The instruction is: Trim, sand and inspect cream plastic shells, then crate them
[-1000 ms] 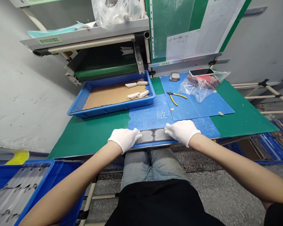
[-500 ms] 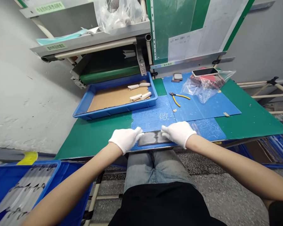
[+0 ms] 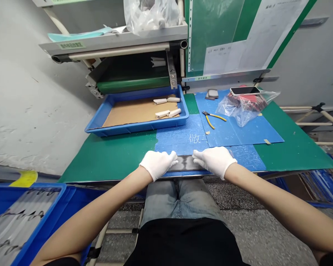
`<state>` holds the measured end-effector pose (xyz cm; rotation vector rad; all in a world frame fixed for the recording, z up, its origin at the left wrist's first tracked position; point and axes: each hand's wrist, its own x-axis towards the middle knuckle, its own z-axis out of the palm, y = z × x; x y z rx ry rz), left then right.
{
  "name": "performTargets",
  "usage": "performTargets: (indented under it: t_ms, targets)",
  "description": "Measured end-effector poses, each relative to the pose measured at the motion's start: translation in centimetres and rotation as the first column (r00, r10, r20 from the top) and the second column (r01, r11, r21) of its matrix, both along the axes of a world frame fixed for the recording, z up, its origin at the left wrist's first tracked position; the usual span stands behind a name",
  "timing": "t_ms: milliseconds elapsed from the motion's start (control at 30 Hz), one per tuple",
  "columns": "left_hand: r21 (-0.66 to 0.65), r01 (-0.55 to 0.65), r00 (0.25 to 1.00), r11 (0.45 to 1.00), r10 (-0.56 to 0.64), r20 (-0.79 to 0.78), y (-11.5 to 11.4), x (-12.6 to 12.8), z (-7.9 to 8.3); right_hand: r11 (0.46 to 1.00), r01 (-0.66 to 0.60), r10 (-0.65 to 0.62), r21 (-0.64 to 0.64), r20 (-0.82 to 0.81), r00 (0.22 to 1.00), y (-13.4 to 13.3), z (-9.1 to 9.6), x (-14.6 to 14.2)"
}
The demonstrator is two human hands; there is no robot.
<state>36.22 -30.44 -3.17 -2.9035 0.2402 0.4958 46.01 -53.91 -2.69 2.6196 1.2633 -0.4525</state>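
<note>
Dark grey strip [image 3: 185, 163] lies flat at the near edge of the bench, on the blue corrugated sheet [image 3: 180, 138], lengthwise left to right. Only its middle shows.

Left hand [image 3: 157, 163], white-gloved, palm down, covers the strip's left end, fingers extended and pointing right. Right hand [image 3: 215, 160], also gloved, covers the right end the same way. Neither is clenched, and no finger visibly hooks under the strip. Whether the thumbs catch the near edge: cannot tell.

Judgement: the step in hand is pressing or smoothing the strip against the sheet, both ends held down. Any lift from here calls for fingertips under an edge, since the piece sits flush.

Surroundings: green mat [image 3: 113, 155] to the left of the sheet. Far left, a blue tray [image 3: 135, 128] with a cardboard liner and white rolls [image 3: 166, 112]. Far right, yellow-handled pliers [image 3: 214, 118], a clear plastic bag [image 3: 242, 107], and a phone [image 3: 244, 90] resting on it. Below the bench, near left, a blue crate [image 3: 44, 184] of grey strips.
</note>
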Motion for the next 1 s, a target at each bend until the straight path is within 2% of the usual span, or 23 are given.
performTargets:
  t_ms: [100, 267, 400, 500, 600, 733, 800, 867, 900, 933, 967, 1000]
  targets:
    - [0.004, -0.038, 0.999, 0.999, 0.038, -0.035, 0.8, -0.4, 0.1, 1.0, -0.026, 0.026, -0.01, -0.007, 1.0, -0.6, 0.0, 0.3]
    - [-0.01, -0.02, 0.999, 1.0, 0.02, -0.028, 1.5, -0.8, 0.1, 0.998, -0.062, 0.062, -0.027, 0.01, 0.998, -1.3, 0.2, 0.3]
    - [-0.04, 0.051, 0.999, 0.998, -0.051, 0.009, 0.3, 0.2, -0.4, 0.994, -0.108, 0.108, 0.006, 0.007, 0.994, 0.0, 0.1, 0.0]
    - [-0.035, 0.086, 0.995, 0.996, -0.085, 0.047, -0.8, 0.9, -1.0, 0.995, -0.089, 0.087, 0.034, 0.037, 0.995, 1.3, -0.3, -0.6]
    - [-0.028, 0.097, 0.995, 0.995, -0.098, -0.036, -0.8, 0.4, -0.5, 0.997, -0.073, 0.073, 0.003, 0.02, 0.997, 0.8, -0.2, -1.3]
    - [0.05, 0.097, 0.968, 0.994, -0.082, -0.238, 0.6, -2.3, 1.5, 0.985, -0.089, 0.083, -0.148, -0.043, 0.996, -2.5, 0.9, -1.8]
    - [0.048, 0.068, 0.978, 0.997, -0.057, -0.203, 1.1, -3.8, 2.3, 0.994, -0.05, 0.049, -0.092, -0.016, 0.999, -4.1, 1.4, -1.7]
    - [-0.039, -0.007, 0.999, 0.999, 0.005, -0.051, 1.3, -4.6, 2.6, 0.99, 0.035, -0.035, 0.135, -0.006, 0.999, -5.0, 1.3, -1.6]
    - [-0.117, -0.062, 0.997, 0.991, 0.067, 0.041, 1.3, -4.7, 2.4, 0.955, 0.093, -0.082, 0.28, -0.05, 0.995, -5.1, 1.0, -1.6]
    - [-0.226, -0.117, 0.982, 0.967, 0.146, 0.116, 1.2, -4.6, 2.1, 0.891, 0.164, -0.118, 0.423, -0.135, 0.984, -4.8, 0.6, -1.8]
    - [-0.369, -0.167, 0.958, 0.915, 0.238, 0.157, 0.9, -4.3, 1.6, 0.799, 0.253, -0.134, 0.546, -0.249, 0.959, -4.4, 0.0, -2.0]
    - [-0.533, -0.207, 0.929, 0.82, 0.335, 0.155, 0.6, -3.8, 1.0, 0.684, 0.357, -0.127, 0.636, -0.378, 0.917, -3.7, -0.6, -2.3]
